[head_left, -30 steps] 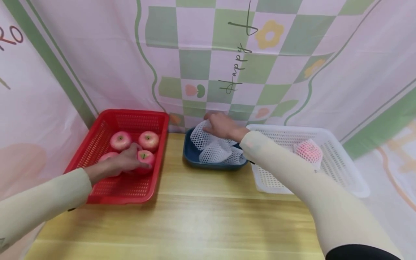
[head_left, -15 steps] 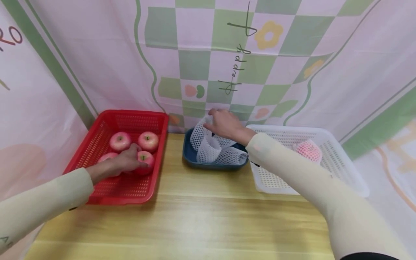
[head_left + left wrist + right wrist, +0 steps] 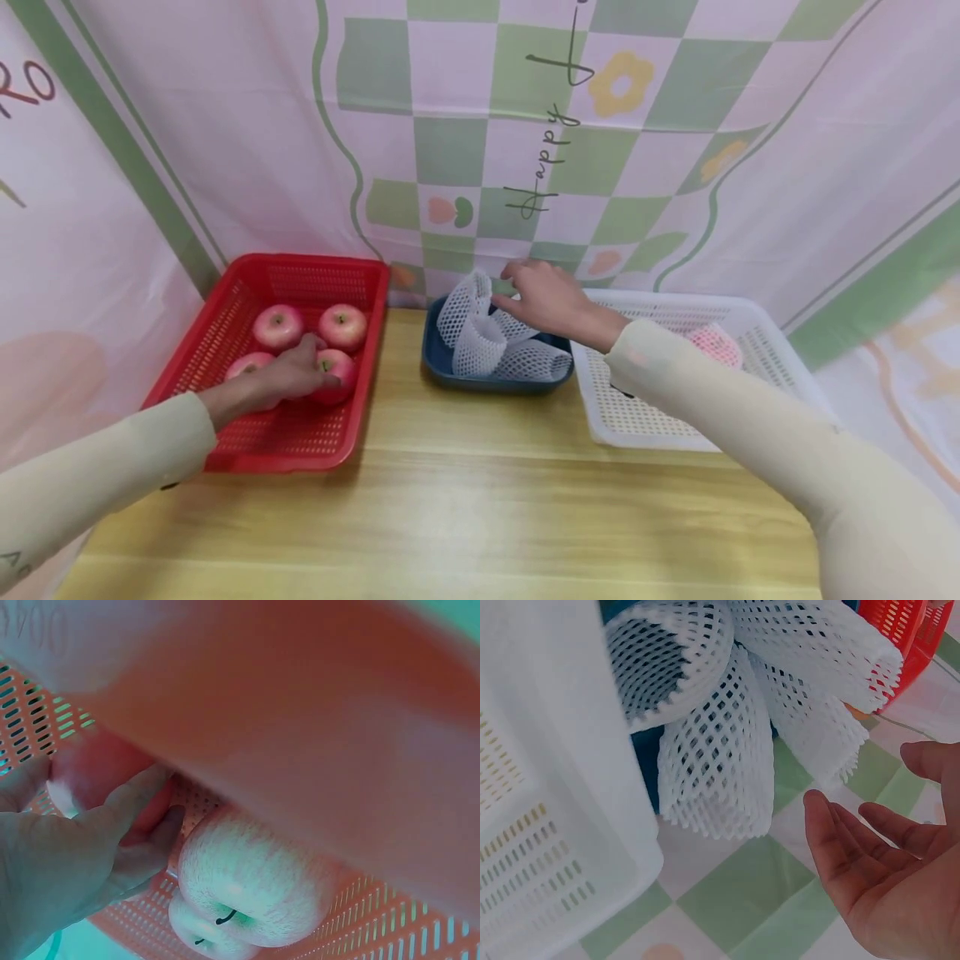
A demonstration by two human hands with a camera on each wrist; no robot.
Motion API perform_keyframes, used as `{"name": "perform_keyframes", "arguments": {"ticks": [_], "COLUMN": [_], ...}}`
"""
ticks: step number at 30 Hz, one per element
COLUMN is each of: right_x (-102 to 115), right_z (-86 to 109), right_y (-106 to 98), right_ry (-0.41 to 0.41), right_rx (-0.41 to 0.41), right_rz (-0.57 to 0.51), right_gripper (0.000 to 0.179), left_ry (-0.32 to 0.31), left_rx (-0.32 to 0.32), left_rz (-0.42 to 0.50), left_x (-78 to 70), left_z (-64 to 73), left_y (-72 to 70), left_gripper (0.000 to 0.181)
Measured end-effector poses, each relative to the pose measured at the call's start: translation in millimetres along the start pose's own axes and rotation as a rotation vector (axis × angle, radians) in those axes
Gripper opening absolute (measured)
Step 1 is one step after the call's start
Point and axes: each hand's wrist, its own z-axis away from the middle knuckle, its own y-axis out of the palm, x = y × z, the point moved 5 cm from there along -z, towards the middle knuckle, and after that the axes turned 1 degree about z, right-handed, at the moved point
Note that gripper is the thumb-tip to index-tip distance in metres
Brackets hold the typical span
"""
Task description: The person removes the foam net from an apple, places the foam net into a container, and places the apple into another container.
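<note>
Inside the red basket (image 3: 360, 417), my left hand (image 3: 285, 373) grips a red apple (image 3: 339, 377), with thumb and fingers around its sides in the left wrist view. Several other apples lie in the same basket, among them a paler apple (image 3: 278, 327) farther back. My right hand (image 3: 551, 300) hovers at the back right of a dark blue tray (image 3: 495, 385), its fingers loosely bent and holding nothing. Several white foam fruit nets (image 3: 480, 346) fill that tray; one net (image 3: 810, 727) points toward my right fingertips, with a gap between them.
At the right, a white basket (image 3: 607, 435) holds an apple in a foam net (image 3: 716, 346), partly hidden by my right sleeve. A printed curtain (image 3: 450, 150) hangs right behind the containers. All of them stand on a wooden table (image 3: 450, 500).
My right hand has drawn back to the right, away from the foam nets. The front net has tipped up, its opening now upward. My left hand has stayed on the apple.
</note>
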Motion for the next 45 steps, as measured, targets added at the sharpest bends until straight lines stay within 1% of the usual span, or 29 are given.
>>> {"name": "perform_keyframes", "arguments": {"ticks": [3,6,9,10,11,12,14,16,17,18,19,21,23,24,25,26,28,30,34,39,42,45], "right_x": [-5.2,-12.2,-21.3,-24.6,-28.4,-32.1,-38.3,-44.2,-47.0,-49.9,-52.6,-57.7,-62.5,-65.0,-67.3,-69.8,-75.2,-79.9,-88.7,-100.9,-109.8,-119.2], "right_z": [6.1,12.8,20.0,22.4,24.9,27.5,32.1,37.3,40.0,42.2,44.6,48.8,52.2,54.0,55.8,57.6,61.8,65.5,73.1,85.0,92.5,99.5], "right_y": [-3.8,-6.2,-7.1,-7.4,-7.8,-8.4,-10.0,-11.9,-13.0,-13.8,-14.6,-16.3,-17.9,-18.8,-19.8,-20.8,-22.4,-23.4,-23.7,-25.2,-26.0,-25.9], "right_ry": [0.006,0.012,0.030,0.040,0.054,0.066,0.079,0.088,0.088,0.086,0.087,0.090,0.093,0.098,0.101,0.107,0.121,0.133,0.144,0.177,0.200,0.211], "right_rx": [0.004,0.012,0.027,0.033,0.037,0.039,0.040,0.037,0.034,0.030,0.028,0.022,0.018,0.018,0.019,0.019,0.021,0.025,0.045,0.078,0.095,0.112], "right_rz": [-0.005,-0.009,-0.007,-0.003,0.001,0.005,0.010,0.020,0.024,0.028,0.033,0.042,0.047,0.048,0.050,0.051,0.053,0.054,0.063,0.072,0.073,0.081], "right_gripper": [0.048,0.046,0.046,0.046,0.046,0.047,0.047,0.047,0.047,0.047,0.046,0.044,0.043,0.043,0.043,0.043,0.044,0.045,0.047,0.052,0.054,0.056], "left_ry": [0.021,0.051,0.075,0.088,0.111,0.130,0.190,0.214,0.222,0.211,0.212,0.193,0.190,0.191,0.200,0.201,0.197,0.210,0.221,0.232,0.241,0.255], "left_rx": [-0.021,-0.041,-0.050,-0.053,-0.076,-0.083,-0.125,-0.135,-0.146,-0.125,-0.138,-0.113,-0.115,-0.111,-0.116,-0.104,-0.103,-0.107,-0.112,-0.107,-0.099,-0.106], "left_rz": [-0.016,-0.054,-0.089,-0.101,-0.116,-0.128,-0.161,-0.189,-0.208,-0.213,-0.236,-0.228,-0.222,-0.212,-0.209,-0.190,-0.190,-0.188,-0.185,-0.189,-0.178,-0.167], "left_x": [-0.8,-2.4,-2.6,-0.9,3.0,6.8,21.3,19.6,25.4,22.3,22.6,7.4,4.4,-6.2,-10.8,-18.2,-24.9,-27.9,-28.6,-29.8,-32.3,-35.3], "left_z": [-0.5,-0.3,-1.9,-3.8,-7.3,-10.8,-22.3,-21.2,-25.9,-24.3,-24.8,-13.9,-11.3,-3.3,0.3,5.7,10.1,12.4,13.4,16.2,19.0,21.2], "left_y": [-0.6,-2.5,-4.3,-4.5,-4.6,-4.6,-3.4,-4.1,-4.5,-5.8,-6.7,-10.9,-14.1,-15.9,-16.7,-18.0,-19.5,-20.3,-20.5,-19.5,-19.2,-18.6], "left_gripper": [0.061,0.059,0.061,0.062,0.061,0.061,0.058,0.057,0.057,0.060,0.060,0.064,0.069,0.069,0.069,0.070,0.071,0.072,0.071,0.070,0.071,0.072]}}
